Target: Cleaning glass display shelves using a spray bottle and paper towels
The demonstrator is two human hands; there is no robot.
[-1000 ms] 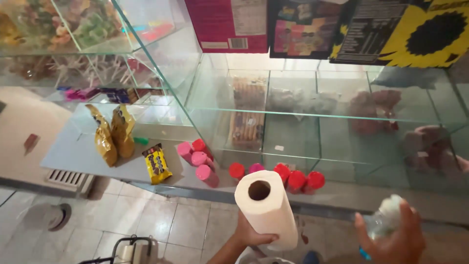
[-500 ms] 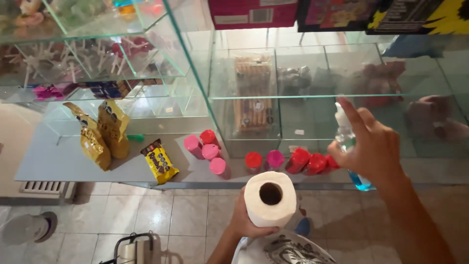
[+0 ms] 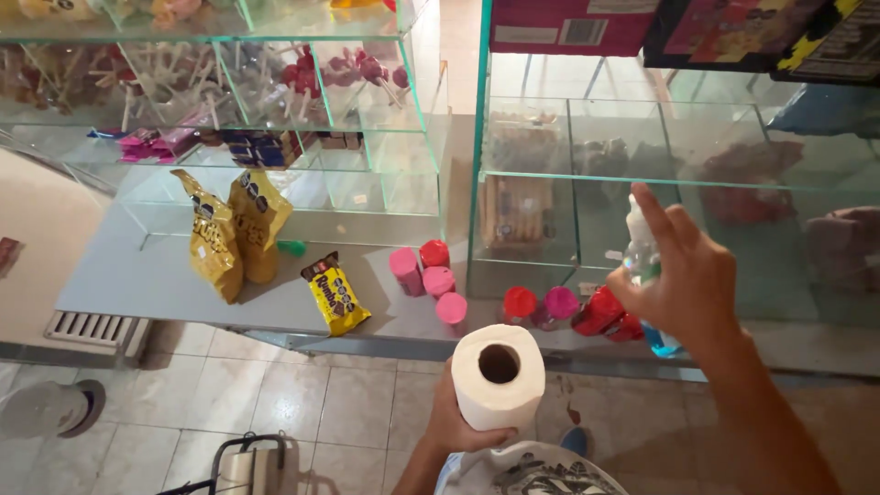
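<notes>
- Where the view begins, nearest the camera, the left hand (image 3: 458, 423) wraps its grip around a roll of white paper towel (image 3: 498, 376), held upright so the open cardboard core faces up; the fingers are closed round the lower part of the roll.
- Below that hand lie a pale tiled floor (image 3: 302, 403) and, at the bottom edge, a piece of patterned white cloth (image 3: 541, 477).
- A little farther out and to the right, the right hand (image 3: 683, 284) has its grip shut on a small clear spray bottle (image 3: 642, 266) with blue liquid showing at its base; the forefinger lies stretched over the top of the bottle, and the bottle is held up just before the glass front of the display case (image 3: 642, 183).
- Beyond both hands runs the grey tabletop (image 3: 137, 284). On it, from the middle rightward, stand pink-capped (image 3: 438, 280) and red-capped small containers (image 3: 519, 302), the red ones just beside the right hand.
- To the left on the same tabletop lies a yellow snack packet (image 3: 337, 295), and farther left two golden-yellow bags (image 3: 234, 234) stand leaning together.
- Farthest off, glass shelves hold lollipops (image 3: 348, 78) on white sticks at the left, and dim packets behind the panes at the right; their contents are too blurred to tell.
- Coloured boxes (image 3: 568, 23) sit on top of the right-hand case.
</notes>
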